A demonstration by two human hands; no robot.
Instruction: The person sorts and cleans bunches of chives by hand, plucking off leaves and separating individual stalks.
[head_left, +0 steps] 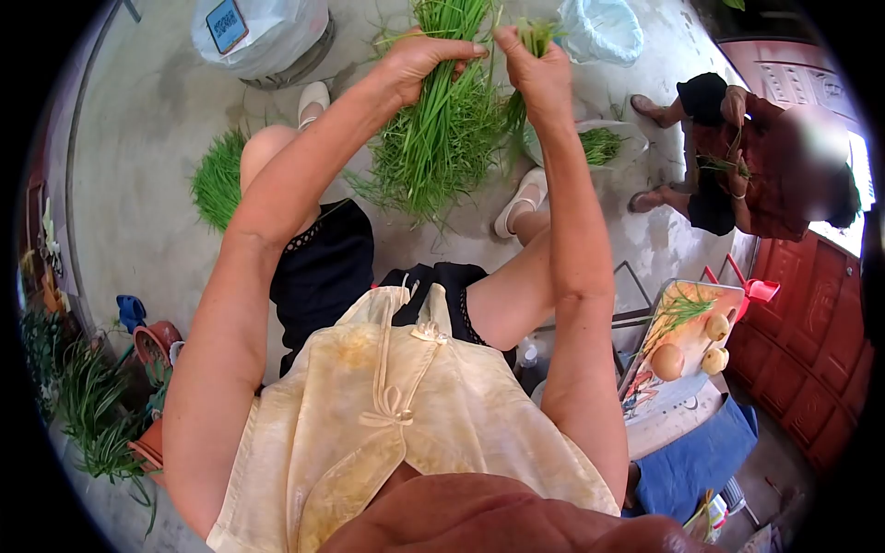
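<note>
Much remains loose: green stalks [433, 152] heap on the floor [387, 253], while a small portion lies in the lined bowl [633, 147]. Beyond, the left hand [415, 66] has its fingers closed on long stalks; the right hand's [542, 81] grip a small bunch [535, 35]

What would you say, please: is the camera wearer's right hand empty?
No, the right hand is closed around a small bunch of green stalks.

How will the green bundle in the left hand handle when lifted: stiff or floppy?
Probably floppy: the green bundle has long, thin blades reaching well past the left hand. Likely light for its bulk, being slender leaves. No tie shows and loose strands stick out, so some may slip free.
</note>
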